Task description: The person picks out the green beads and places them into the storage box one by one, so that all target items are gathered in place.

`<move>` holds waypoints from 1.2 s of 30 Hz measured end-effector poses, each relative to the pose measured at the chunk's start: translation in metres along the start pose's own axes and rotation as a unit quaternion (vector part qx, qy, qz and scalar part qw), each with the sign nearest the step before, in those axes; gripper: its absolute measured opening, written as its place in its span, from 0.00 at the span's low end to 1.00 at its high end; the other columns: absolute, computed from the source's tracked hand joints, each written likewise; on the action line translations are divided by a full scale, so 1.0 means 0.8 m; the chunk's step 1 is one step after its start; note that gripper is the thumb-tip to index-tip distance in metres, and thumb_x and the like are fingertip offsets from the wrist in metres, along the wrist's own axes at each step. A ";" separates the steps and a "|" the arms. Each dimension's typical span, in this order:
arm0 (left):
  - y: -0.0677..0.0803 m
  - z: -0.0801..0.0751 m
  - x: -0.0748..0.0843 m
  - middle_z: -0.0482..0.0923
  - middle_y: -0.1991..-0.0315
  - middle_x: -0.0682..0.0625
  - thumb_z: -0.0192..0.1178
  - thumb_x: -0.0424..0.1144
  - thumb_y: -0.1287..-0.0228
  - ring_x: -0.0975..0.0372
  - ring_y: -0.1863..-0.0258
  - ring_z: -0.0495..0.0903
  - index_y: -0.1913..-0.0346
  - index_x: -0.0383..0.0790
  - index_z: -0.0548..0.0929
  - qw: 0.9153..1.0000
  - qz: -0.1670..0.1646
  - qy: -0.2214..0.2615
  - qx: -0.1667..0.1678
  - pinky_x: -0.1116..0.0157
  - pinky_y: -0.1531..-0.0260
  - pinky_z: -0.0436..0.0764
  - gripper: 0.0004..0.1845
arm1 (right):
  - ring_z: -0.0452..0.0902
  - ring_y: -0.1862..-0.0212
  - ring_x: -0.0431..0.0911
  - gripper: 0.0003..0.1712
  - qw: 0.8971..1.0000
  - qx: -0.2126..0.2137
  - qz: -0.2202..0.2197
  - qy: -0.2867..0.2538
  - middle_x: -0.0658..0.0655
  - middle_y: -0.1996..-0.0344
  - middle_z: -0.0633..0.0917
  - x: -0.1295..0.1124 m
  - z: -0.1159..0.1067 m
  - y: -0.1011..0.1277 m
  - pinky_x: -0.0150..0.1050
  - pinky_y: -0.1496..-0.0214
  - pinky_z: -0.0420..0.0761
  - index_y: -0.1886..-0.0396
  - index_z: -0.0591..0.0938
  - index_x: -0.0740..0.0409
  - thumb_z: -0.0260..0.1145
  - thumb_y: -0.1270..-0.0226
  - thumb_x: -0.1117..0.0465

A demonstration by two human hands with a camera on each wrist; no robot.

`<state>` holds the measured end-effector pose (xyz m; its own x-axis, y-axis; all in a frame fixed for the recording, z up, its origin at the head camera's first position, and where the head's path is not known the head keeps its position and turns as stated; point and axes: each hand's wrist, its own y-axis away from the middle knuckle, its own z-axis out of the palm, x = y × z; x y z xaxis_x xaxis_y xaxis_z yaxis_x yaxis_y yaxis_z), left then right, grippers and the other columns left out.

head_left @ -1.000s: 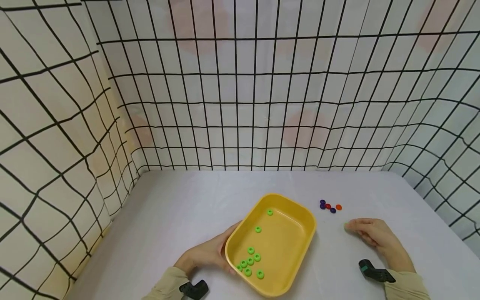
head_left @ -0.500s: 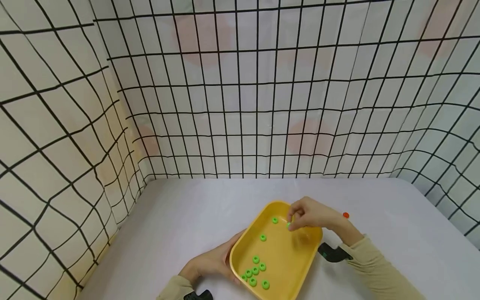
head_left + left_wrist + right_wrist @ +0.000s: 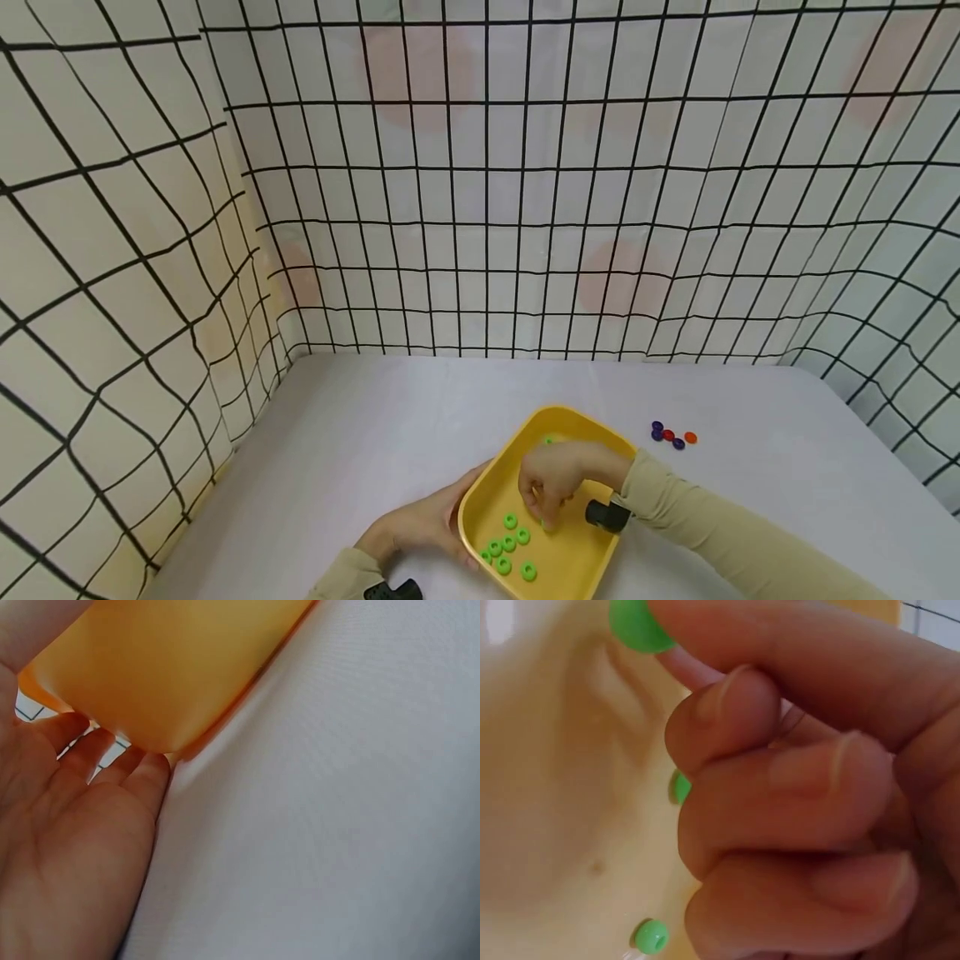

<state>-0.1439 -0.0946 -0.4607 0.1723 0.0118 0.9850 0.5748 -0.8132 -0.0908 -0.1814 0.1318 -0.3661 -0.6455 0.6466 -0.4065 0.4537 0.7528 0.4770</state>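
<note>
Bright, even, diffuse light, no hard glare. Head view sharp but wide-angle: grid wall [image 3: 480, 208] lines bow toward the edges. Soft faint shadows under the yellow tray [image 3: 480, 508] on the worktop [image 3: 360, 433]. Left wrist view soft, tray underside blurred, slightly glowing. Right wrist view very close, the fingers [image 3: 795, 780] and green rings [image 3: 651, 935] out of focus, top left corner washed out.

left hand [image 3: 420, 527] flat, right hand [image 3: 558, 483] fingers curled

I see open desk [image 3: 390, 433] left of the yellow tray [image 3: 592, 433]; its raised rim and grid-cloth walls [image 3: 480, 208] hem in my reach on three sides.
</note>
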 end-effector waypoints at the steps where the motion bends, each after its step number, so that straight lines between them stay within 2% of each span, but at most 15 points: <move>1: 0.000 0.001 0.000 0.46 0.28 0.53 0.75 0.42 0.60 0.56 0.33 0.53 0.28 0.57 0.41 1.000 -0.001 0.007 -0.003 0.75 0.38 0.50 0.61 | 0.60 0.89 0.34 0.10 1.000 -0.006 0.005 0.002 0.42 0.92 0.71 -0.001 0.001 0.000 0.25 0.87 0.62 0.84 0.81 0.52 0.75 0.56 0.66; 11: 0.000 0.003 0.001 0.44 0.28 0.54 0.75 0.42 0.60 0.56 0.32 0.52 0.28 0.57 0.41 1.000 -0.003 0.011 -0.004 0.76 0.38 0.49 0.61 | 0.61 0.88 0.35 0.09 0.999 -0.010 0.032 0.007 0.43 0.89 0.75 -0.011 0.002 0.001 0.26 0.86 0.63 0.84 0.82 0.52 0.75 0.56 0.66; 18: -0.001 0.001 0.000 0.46 0.28 0.52 0.75 0.40 0.60 0.54 0.34 0.55 0.28 0.56 0.41 1.000 0.003 0.010 -0.008 0.75 0.38 0.51 0.61 | 0.62 0.88 0.35 0.10 0.999 0.018 0.032 -0.004 0.43 0.88 0.76 -0.011 0.002 0.001 0.26 0.85 0.63 0.84 0.81 0.51 0.74 0.56 0.66; 26: 0.002 0.005 -0.005 0.48 0.29 0.57 0.75 0.40 0.61 0.56 0.34 0.55 0.28 0.58 0.42 1.000 -0.009 0.018 0.002 0.74 0.37 0.50 0.62 | 0.60 0.89 0.34 0.07 0.997 0.044 -0.028 -0.056 0.42 0.91 0.73 0.000 0.006 0.003 0.25 0.86 0.62 0.81 0.81 0.52 0.70 0.50 0.66; 30: 0.000 0.007 -0.006 0.50 0.29 0.56 0.76 0.40 0.62 0.55 0.34 0.56 0.28 0.57 0.43 1.000 -0.004 0.020 0.007 0.74 0.37 0.50 0.62 | 0.59 0.90 0.35 0.06 0.995 0.059 -0.038 -0.069 0.43 0.92 0.73 0.005 0.007 0.005 0.26 0.87 0.61 0.80 0.82 0.53 0.69 0.49 0.67; 36: -0.003 0.004 -0.003 0.47 0.28 0.57 0.76 0.41 0.62 0.57 0.33 0.54 0.28 0.58 0.43 1.000 -0.011 0.008 0.009 0.72 0.37 0.49 0.62 | 0.57 0.91 0.34 0.06 0.991 0.070 -0.046 -0.104 0.46 0.91 0.74 0.012 0.001 0.008 0.24 0.88 0.60 0.79 0.81 0.55 0.66 0.47 0.68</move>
<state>-0.1434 -0.0910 -0.4637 0.1460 0.0202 0.9891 0.5924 -0.8025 -0.0710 -0.1844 0.1434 -0.3675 -0.5537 0.5744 -0.6029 0.4884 0.8104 0.3236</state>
